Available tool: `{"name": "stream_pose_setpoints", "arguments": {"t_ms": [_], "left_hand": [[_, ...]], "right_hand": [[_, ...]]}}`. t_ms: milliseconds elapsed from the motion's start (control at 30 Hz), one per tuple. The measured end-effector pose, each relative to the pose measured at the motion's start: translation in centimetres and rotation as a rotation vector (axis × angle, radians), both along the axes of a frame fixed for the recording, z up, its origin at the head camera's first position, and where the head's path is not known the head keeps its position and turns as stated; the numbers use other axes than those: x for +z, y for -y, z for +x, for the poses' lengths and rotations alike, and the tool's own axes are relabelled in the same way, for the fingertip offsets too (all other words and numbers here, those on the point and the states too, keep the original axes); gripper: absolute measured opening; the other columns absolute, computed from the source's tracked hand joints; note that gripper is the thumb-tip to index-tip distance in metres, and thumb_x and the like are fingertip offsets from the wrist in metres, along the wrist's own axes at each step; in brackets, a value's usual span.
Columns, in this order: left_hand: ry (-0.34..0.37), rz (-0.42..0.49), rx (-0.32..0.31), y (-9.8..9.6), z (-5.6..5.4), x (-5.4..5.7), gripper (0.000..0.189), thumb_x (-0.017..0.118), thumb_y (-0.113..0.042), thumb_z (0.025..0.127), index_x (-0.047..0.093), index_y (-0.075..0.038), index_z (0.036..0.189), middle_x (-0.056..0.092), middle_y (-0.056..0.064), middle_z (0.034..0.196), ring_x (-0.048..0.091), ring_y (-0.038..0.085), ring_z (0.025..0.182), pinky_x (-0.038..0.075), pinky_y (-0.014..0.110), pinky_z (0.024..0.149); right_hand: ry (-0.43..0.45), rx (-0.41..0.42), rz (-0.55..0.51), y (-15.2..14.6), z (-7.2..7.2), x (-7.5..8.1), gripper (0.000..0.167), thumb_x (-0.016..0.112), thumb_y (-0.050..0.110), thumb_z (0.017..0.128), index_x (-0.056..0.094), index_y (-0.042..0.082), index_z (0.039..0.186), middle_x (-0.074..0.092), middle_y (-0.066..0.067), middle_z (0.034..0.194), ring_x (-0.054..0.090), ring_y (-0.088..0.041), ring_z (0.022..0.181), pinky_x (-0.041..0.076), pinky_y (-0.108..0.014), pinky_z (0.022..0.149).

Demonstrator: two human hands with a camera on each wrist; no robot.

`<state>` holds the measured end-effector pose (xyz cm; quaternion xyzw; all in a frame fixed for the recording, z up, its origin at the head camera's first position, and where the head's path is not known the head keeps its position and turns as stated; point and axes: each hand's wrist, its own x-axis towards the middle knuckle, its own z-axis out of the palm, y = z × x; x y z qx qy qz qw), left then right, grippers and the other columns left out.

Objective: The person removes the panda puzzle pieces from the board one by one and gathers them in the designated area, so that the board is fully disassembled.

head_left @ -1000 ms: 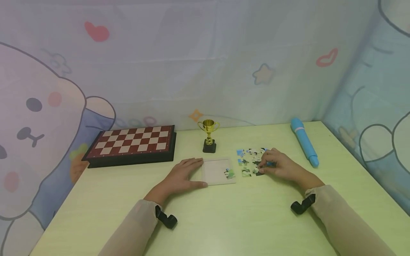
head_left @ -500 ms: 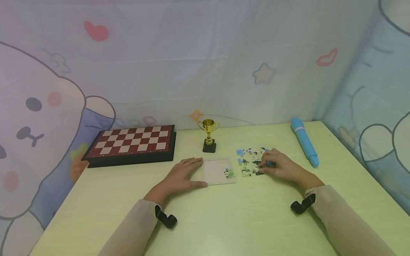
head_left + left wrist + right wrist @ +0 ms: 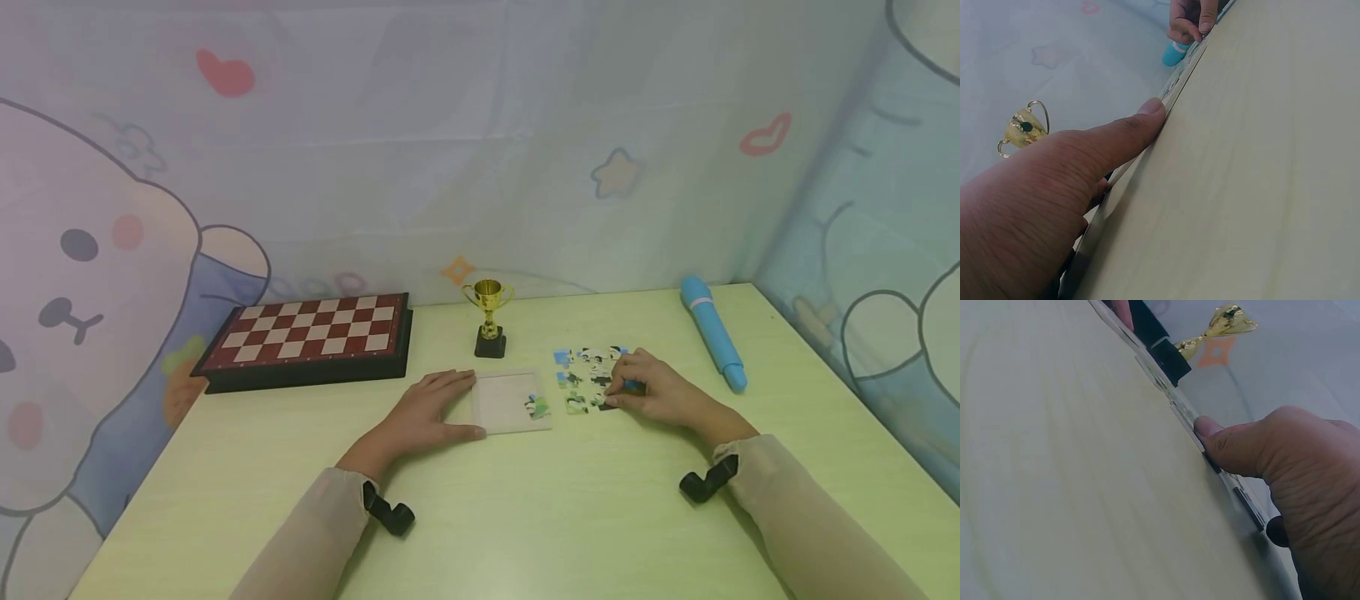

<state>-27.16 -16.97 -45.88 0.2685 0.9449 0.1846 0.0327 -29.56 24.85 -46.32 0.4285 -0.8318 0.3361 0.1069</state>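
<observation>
My left hand (image 3: 423, 419) lies at the left side of a pale, shallow puzzle tray (image 3: 500, 404), its fingertips at the upper corner and its thumb at the lower one. One panda puzzle piece (image 3: 537, 407) sits in the tray's lower right corner. To the right of the tray, several loose puzzle pieces (image 3: 576, 404) lie spread in rows. Among them my right hand (image 3: 656, 387) pinches a piece at the lower right with curled fingers, which partly cover the pieces there. The right wrist view shows the right thumb (image 3: 1225, 444) pressed at the edge of a flat piece.
A small gold trophy cup (image 3: 491, 321) on a black base stands behind the tray. A folded red-and-white chessboard (image 3: 307, 337) lies at the back left. The blue capped tube (image 3: 714, 333) is at the right, and a printed cloth (image 3: 525, 167) hangs behind the table (image 3: 525, 517).
Almost nothing moves. The right fingers shift very slightly over the pieces, while the left hand and the tray stay in place.
</observation>
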Motion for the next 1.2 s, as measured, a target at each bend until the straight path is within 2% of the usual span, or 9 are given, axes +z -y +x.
{"name": "stream_pose_setpoints", "arguments": {"t_ms": [133,367,567,733,900,1000,1100,1200], "left_hand": [[-0.008,0.000,-0.003,0.0,-0.1,0.0,0.095,0.058,-0.080,0.082,0.035,-0.028,0.158,0.030,-0.009,0.163,0.023,0.022,0.150,0.021,0.053,0.118],[-0.012,0.001,0.000,-0.1,-0.1,0.3,0.094,0.059,-0.078,0.082,0.036,-0.028,0.158,0.031,-0.008,0.162,0.024,0.023,0.150,0.021,0.052,0.119],[-0.011,0.010,0.000,-0.1,0.1,0.5,0.094,0.061,-0.077,0.082,0.036,-0.027,0.158,0.031,-0.007,0.162,0.025,0.024,0.149,0.021,0.053,0.118],[-0.010,0.013,0.003,-0.1,0.0,0.6,0.093,0.061,-0.077,0.082,0.036,-0.028,0.158,0.032,-0.008,0.162,0.025,0.023,0.150,0.021,0.053,0.118],[-0.017,0.018,0.003,-0.1,0.1,0.5,0.093,0.061,-0.077,0.082,0.037,-0.028,0.157,0.032,-0.008,0.162,0.025,0.023,0.149,0.022,0.053,0.118],[-0.012,0.028,0.004,-0.1,0.2,0.5,0.093,0.062,-0.076,0.082,0.038,-0.027,0.157,0.033,-0.007,0.161,0.026,0.024,0.149,0.022,0.054,0.118],[-0.001,0.015,0.009,-0.1,0.2,0.4,0.094,0.061,-0.077,0.082,0.036,-0.028,0.158,0.032,-0.008,0.162,0.025,0.023,0.149,0.021,0.053,0.118],[-0.007,0.020,0.009,-0.1,0.3,0.2,0.093,0.062,-0.077,0.082,0.037,-0.028,0.157,0.033,-0.007,0.161,0.025,0.023,0.149,0.021,0.053,0.118]], "right_hand": [[-0.015,-0.006,-0.003,0.0,-0.1,-0.2,0.022,0.082,0.008,0.083,0.068,0.024,0.085,0.062,0.008,0.092,0.044,-0.018,0.081,0.034,-0.030,0.074],[-0.045,-0.002,-0.008,-0.1,-0.4,-0.2,0.012,0.080,0.015,0.088,0.069,0.020,0.086,0.063,0.009,0.093,0.047,-0.017,0.085,0.036,-0.031,0.076],[-0.086,-0.006,-0.010,0.0,-0.2,0.1,0.021,0.080,0.005,0.085,0.068,0.023,0.086,0.063,0.009,0.092,0.048,-0.016,0.086,0.038,-0.031,0.076],[-0.133,0.036,-0.038,-0.2,-0.6,-0.2,0.012,0.078,0.012,0.089,0.071,0.022,0.088,0.065,0.008,0.092,0.049,-0.013,0.086,0.038,-0.030,0.077],[-0.196,0.046,-0.065,0.2,-0.9,-0.5,0.018,0.082,0.007,0.083,0.073,0.021,0.090,0.067,0.009,0.094,0.049,-0.013,0.088,0.036,-0.032,0.076],[-0.183,0.009,-0.045,1.0,-0.5,-0.6,0.020,0.083,0.009,0.082,0.073,0.025,0.091,0.067,0.011,0.097,0.048,-0.013,0.092,0.034,-0.037,0.076],[-0.155,-0.023,-0.022,1.9,0.1,-0.5,0.014,0.081,0.017,0.086,0.074,0.028,0.092,0.066,0.014,0.100,0.045,-0.012,0.097,0.031,-0.041,0.077],[-0.149,-0.008,-0.023,3.0,0.6,-0.5,0.007,0.078,0.023,0.089,0.073,0.027,0.092,0.065,0.015,0.100,0.045,-0.012,0.100,0.031,-0.044,0.081]]}}
